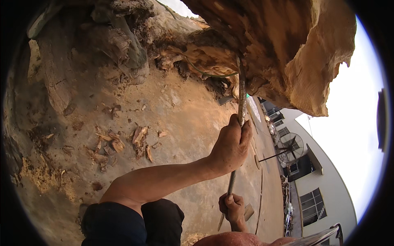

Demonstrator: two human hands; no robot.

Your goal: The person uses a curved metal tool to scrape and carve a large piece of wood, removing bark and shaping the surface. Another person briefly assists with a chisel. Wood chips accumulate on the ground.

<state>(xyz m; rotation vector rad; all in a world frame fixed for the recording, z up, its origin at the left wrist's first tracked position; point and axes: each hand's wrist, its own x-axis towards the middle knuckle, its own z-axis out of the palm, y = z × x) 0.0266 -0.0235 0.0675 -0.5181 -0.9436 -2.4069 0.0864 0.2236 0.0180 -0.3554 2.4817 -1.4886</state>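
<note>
Spectacles (320, 236) below, two closed fists on a long grey bar (242, 98)

Nearest the camera, the spectacles' rim juts in from the lower edge, right of centre. Beyond it, the bar runs steeply up the view, its lower end free and its upper end at the underside of a big overhanging mass of wood (316, 61); whether that end touches the wood or passes behind it, I cannot tell.

The left grip (232, 143), at the end of a bare forearm (164, 180), is closed around the middle of the bar. The right grip (234, 207) is wrapped around it farther down, close to the lower end, with no visible gap in the fingers.

Just beside the bar's upper part, a thin green strand (215, 76) curves across. Splintered wood chips (140, 141) lie on the dusty brown ground (188, 123) to the left, below gnarled grey wood (127, 53). At right, well apart from the hands, stand a round, cage-like thing (291, 143) and a pale building (338, 197) with barred windows, all tilted in the view.
</note>
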